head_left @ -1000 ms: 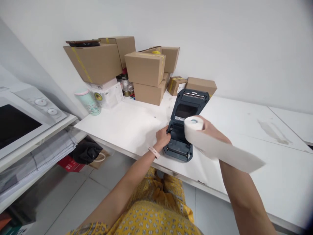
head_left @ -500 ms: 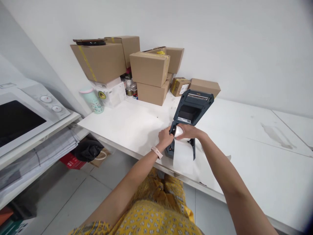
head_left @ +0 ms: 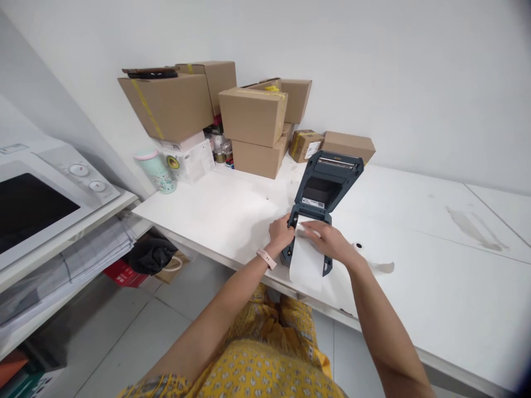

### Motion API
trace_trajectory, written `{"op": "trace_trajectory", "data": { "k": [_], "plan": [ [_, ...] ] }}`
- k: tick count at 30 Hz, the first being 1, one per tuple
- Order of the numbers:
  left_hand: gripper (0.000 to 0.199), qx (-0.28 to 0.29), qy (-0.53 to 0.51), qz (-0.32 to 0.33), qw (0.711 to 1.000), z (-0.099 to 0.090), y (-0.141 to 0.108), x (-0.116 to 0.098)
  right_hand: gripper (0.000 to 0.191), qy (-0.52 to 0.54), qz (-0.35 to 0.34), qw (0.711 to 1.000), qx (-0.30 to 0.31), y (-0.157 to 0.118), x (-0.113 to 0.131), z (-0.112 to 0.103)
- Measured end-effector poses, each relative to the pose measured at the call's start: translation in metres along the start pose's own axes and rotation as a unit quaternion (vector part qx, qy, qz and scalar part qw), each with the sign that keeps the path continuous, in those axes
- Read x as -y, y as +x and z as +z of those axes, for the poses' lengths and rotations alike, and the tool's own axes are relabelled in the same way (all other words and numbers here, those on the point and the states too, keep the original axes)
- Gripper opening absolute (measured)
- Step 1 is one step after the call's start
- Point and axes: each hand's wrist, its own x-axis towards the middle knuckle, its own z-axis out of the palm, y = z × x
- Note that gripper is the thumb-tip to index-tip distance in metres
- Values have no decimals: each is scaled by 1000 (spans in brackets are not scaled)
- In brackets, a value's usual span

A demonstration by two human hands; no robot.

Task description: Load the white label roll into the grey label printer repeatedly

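Note:
A dark label printer [head_left: 332, 166] stands near the table's front edge with its lid raised. Inside it sits a white paper roll [head_left: 306, 220], and a loose paper strip [head_left: 307, 262] runs from it over the printer's front. My left hand [head_left: 282, 231] is closed on the printer's left side, its fingertips partly hidden by the rim. Over the roll lies my right hand [head_left: 329, 239], fingers stretched out to the left and touching the paper. Beyond my right wrist, a small white roll with a dark core [head_left: 358, 245] rests on the table.
Cardboard boxes [head_left: 253, 119] are stacked along the wall, beside a green tumbler [head_left: 155, 172]. A microwave [head_left: 53, 188] is on a shelf at the left. A curled paper scrap [head_left: 385, 268] lies on the white table [head_left: 435, 287], right of my forearm.
My right hand has shifted its hold from around the roll to stretched fingers over it. The roll now sits within the printer. My left hand keeps its place.

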Motion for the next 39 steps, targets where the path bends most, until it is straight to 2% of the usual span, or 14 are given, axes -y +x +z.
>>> {"op": "trace_trajectory", "data": {
  "k": [2, 5, 8, 11, 17, 29, 33, 36, 39],
  "plan": [
    [54, 0, 0, -2, 1000, 1, 0, 0, 43, 32, -28, 998, -43, -27, 10, 13],
    [56, -1, -1, -12, 1000, 1, 1, 0, 44, 4, -41, 995, -95, -52, 25, 41],
    [57, -2, -6, -12, 1000, 1, 0, -1, 44, -42, -27, 988, -145, -59, 39, 65],
    [58, -2, -9, -8, 1000, 0, 0, -2, 47, -62, -13, 985, -160, -58, 48, 77],
    [57, -5, -10, -10, 1000, 0, 0, -1, 46, -59, -25, 983, -172, -63, 48, 76],
    [56, -2, -37, -26, 999, -1, -2, -2, 47, -53, -45, 985, -158, -72, 42, 70],
    [50, 7, -51, -26, 998, -4, -7, -3, 47, -61, -48, 986, -149, -74, 43, 68],
    [47, 22, -93, -21, 995, -3, -17, -1, 47, -62, -47, 987, -144, -74, 45, 68],
    [58, 29, -189, -14, 981, 2, -31, 5, 48, -42, -47, 987, -146, -77, 46, 68]
  ]
}}
